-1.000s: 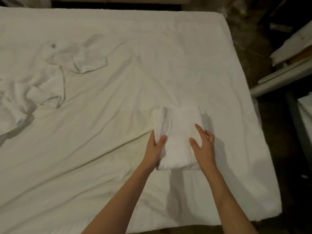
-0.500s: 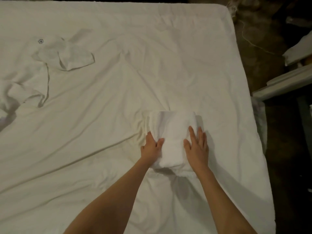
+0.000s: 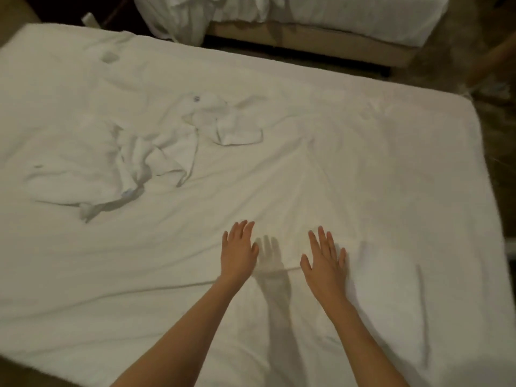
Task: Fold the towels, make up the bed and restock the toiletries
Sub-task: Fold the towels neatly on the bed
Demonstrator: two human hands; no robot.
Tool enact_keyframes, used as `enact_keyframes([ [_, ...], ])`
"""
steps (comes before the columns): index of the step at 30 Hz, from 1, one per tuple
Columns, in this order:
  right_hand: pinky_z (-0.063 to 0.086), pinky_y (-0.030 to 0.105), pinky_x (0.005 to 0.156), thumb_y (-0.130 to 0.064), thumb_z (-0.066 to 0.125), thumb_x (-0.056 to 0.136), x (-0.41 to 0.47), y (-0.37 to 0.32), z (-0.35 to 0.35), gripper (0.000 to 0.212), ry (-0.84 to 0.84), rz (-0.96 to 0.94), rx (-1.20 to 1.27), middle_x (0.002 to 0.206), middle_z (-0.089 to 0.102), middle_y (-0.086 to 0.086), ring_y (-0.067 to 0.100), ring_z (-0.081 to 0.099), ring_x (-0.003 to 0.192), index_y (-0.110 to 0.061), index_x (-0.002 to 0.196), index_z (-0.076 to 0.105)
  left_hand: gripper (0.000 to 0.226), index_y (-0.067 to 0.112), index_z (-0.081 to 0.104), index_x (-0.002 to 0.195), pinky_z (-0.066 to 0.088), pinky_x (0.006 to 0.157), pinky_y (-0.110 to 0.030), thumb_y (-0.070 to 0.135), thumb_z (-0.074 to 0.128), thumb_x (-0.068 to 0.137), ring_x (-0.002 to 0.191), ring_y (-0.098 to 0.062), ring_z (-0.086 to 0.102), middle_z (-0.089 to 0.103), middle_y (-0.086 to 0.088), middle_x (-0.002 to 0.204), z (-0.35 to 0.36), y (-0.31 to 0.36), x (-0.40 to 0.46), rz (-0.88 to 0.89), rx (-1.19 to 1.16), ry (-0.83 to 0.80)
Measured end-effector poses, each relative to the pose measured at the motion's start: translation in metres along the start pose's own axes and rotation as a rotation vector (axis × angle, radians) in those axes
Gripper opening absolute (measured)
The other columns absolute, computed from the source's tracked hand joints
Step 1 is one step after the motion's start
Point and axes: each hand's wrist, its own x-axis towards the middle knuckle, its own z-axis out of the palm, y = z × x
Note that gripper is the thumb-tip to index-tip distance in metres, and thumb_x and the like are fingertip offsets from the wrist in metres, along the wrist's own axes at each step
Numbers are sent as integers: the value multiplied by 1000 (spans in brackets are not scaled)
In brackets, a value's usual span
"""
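while both flat hands hover, crumpled towels litter the bed.

left hand and right hand flat above bed; crumpled towels left.

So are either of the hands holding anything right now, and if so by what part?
Nothing is held. The left hand and right hand are both open, fingers straight, over the white bed sheet.
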Motion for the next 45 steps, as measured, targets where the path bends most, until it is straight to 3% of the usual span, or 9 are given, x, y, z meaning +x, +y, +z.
enact_keyframes([
  [3,-3,43,116,-49,6,79,27,-83,27,76,-7,-64,67,159,4,-2,15,0,147,-23,149,20,52,14,30,146,8,117,-41,18,44,96,145,-22,15,24,-4,155,-46,-84,24,-64,27,52],
  [7,-2,44,117,-30,35,99,64,-196,77,54,-95,-144,132,159,1,-2,16,-3,147,-22,150,17,52,8,39,141,18,114,-44,10,52,91,141,-28,26,35,-11,149,-108,-196,53,-137,49,120],
  [10,0,42,118,-27,39,99,90,-276,112,56,-155,-219,182,159,0,-4,15,-5,146,-23,150,17,53,1,49,132,34,102,-47,-2,60,81,128,-36,43,48,-19,137,-142,-271,68,-144,39,188],
  [18,23,24,109,-14,49,97,150,-406,174,51,-229,-358,404,158,8,4,23,18,143,-27,144,35,52,10,48,136,33,103,-30,1,58,85,128,-26,43,47,-10,139,-156,-382,94,-162,-127,128],
  [21,18,3,95,-2,51,94,168,-424,182,52,-239,-320,497,153,16,12,18,33,134,-22,141,40,50,10,51,133,28,99,-21,-2,59,85,129,-25,41,47,-10,139,-145,-398,102,-82,-194,117],
  [27,28,3,86,13,41,90,181,-436,191,39,-189,-221,497,134,38,17,25,50,116,4,126,53,39,4,62,116,33,81,-21,-4,66,78,106,-27,53,59,-11,114,-144,-406,104,-73,-174,215],
  [37,36,3,69,2,62,84,129,-431,108,9,-28,-293,617,92,50,1,11,52,78,2,91,68,24,16,73,89,33,81,-33,12,50,84,79,-18,64,71,3,87,-209,-358,60,-87,-111,508],
  [41,38,10,73,-9,66,85,90,-408,45,3,31,-416,579,98,46,-7,9,52,89,-7,85,67,29,13,73,93,42,68,-26,17,46,86,72,-22,65,72,1,89,-232,-310,19,-8,-116,611],
  [45,34,5,82,-8,65,85,53,-378,-26,9,89,-506,578,103,54,-12,8,50,102,-15,80,63,22,14,71,107,44,77,-24,14,54,93,92,-21,68,71,1,106,-250,-256,-13,-83,-257,648],
])
